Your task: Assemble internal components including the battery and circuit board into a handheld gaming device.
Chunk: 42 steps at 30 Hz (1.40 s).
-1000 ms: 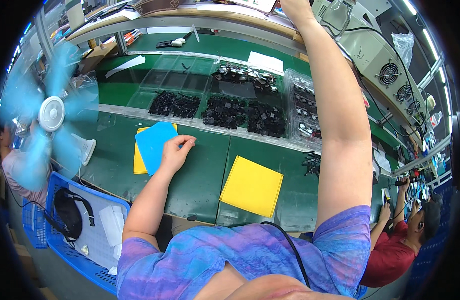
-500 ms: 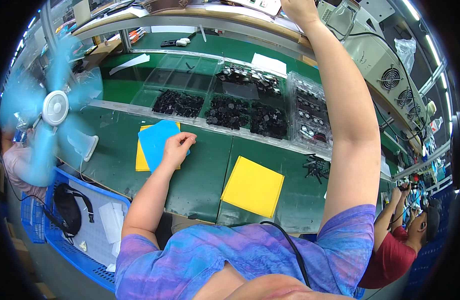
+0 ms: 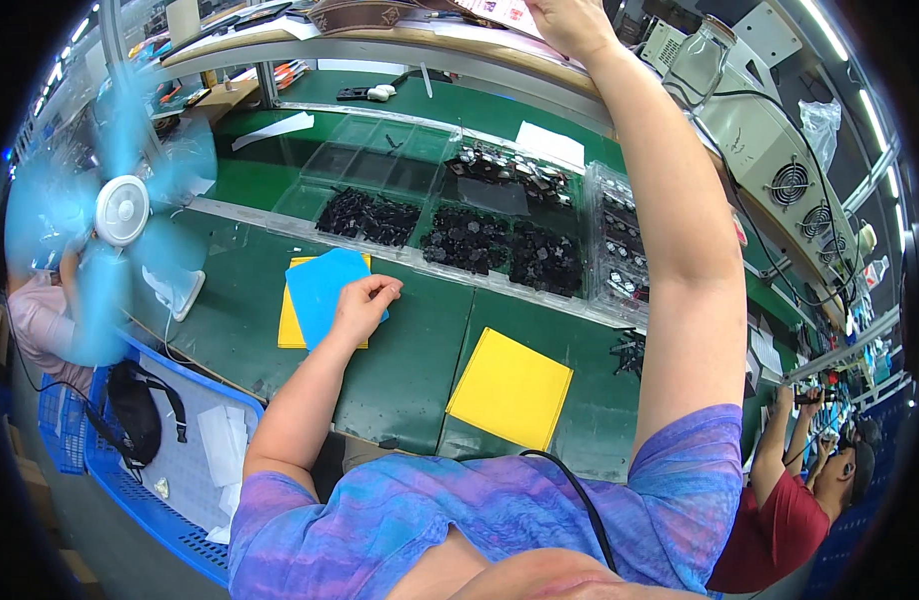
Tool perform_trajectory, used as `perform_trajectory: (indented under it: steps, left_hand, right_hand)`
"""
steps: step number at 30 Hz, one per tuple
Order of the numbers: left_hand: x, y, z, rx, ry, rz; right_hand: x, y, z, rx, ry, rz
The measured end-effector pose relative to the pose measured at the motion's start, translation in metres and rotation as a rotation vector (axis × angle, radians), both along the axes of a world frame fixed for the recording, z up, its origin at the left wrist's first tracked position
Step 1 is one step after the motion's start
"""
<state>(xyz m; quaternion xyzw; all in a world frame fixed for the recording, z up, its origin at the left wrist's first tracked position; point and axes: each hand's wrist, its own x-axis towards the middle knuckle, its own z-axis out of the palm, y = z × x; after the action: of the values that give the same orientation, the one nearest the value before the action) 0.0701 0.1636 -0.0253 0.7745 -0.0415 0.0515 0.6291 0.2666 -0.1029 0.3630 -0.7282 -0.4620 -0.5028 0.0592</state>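
My left hand (image 3: 365, 310) rests over the right edge of a blue sheet (image 3: 325, 285), with its fingers curled together and nothing visible in them. Under the blue sheet lies a yellow sheet or stack (image 3: 294, 325). A second yellow stack (image 3: 510, 388) sits apart on the green bench, to the right. At the raised shelf, my right hand (image 3: 572, 28) grips the edge of a pink-and-white printed sheet (image 3: 502, 12). The top of the picture cuts off part of those fingers and of the sheet.
Clear trays of small black parts (image 3: 468, 238) span the bench's middle. Loose black pieces (image 3: 630, 350) lie beside my right arm. A blue-bladed fan (image 3: 122, 210) spins at left above a blue crate (image 3: 180, 495). A glass jar (image 3: 698, 65) and beige machine (image 3: 790, 150) stand right. Co-workers flank me.
My right hand has moved left along the shelf, and the pink-and-white sheet has shifted left with it. The whole view has moved slightly. My left hand stays at the blue sheet.
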Motion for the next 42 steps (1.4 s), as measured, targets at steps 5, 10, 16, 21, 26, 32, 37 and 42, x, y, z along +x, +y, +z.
perform_trajectory:
  steps: [5,10,16,21,26,32,37,42]
  left_hand:
    - [-0.005,-0.001,0.002,0.018,0.002,-0.007]
    - [-0.006,-0.004,0.009,0.044,0.009,-0.027]
    - [-0.008,-0.002,0.01,0.041,-0.004,-0.021]
    - [-0.009,-0.002,0.013,0.062,0.034,-0.024]
    - [-0.007,-0.003,0.011,0.05,0.046,-0.026]
    - [-0.008,-0.004,0.01,0.07,0.045,-0.039]
    - [-0.007,-0.002,0.008,0.075,0.051,-0.038]
    - [-0.004,-0.003,0.007,0.065,0.026,-0.024]
  right_hand:
    - [-0.023,0.017,-0.001,-0.047,-0.046,-0.373]
    - [-0.009,0.008,-0.004,-0.112,-0.083,-0.27]
    - [-0.016,0.013,-0.003,0.043,-0.009,-0.328]
    - [0.024,-0.022,0.005,0.403,-0.114,-0.129]
    - [0.058,-0.053,0.021,0.592,0.527,0.122]
    - [0.052,-0.065,0.006,0.521,0.644,0.112]
    - [0.03,-0.061,0.009,0.679,0.949,0.295]
    - [0.034,-0.07,0.01,0.566,0.993,0.19]
